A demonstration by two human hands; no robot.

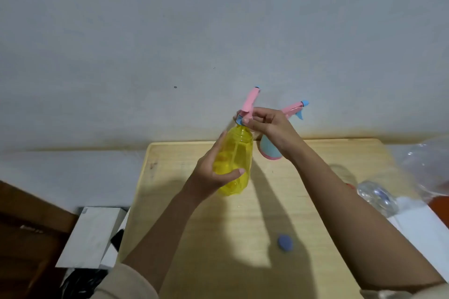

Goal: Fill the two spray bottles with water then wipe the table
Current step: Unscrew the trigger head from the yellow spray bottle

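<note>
sleeves: beige, at the bottom edge, both forearms reaching forward over the tabletop (194, 238).
cap: small blue cap (285, 242) lies on the wood, near, between the forearms.
clear bottle: crumpled plastic bottle (376, 198) lies at the right edge of the tabletop.
left hand (213, 172): fingers wrapped round the body of the yellow bottle (234, 160), held up off the tabletop, tilted a little.
right hand (269, 126): fingers pinched on the blue collar under the pink spray head (250, 101) at the yellow bottle's neck.
blue bottle (268, 148): stands on the far part of the tabletop, just behind the right hand, pink trigger head on, partly hidden.
wall: grey, behind.
</note>
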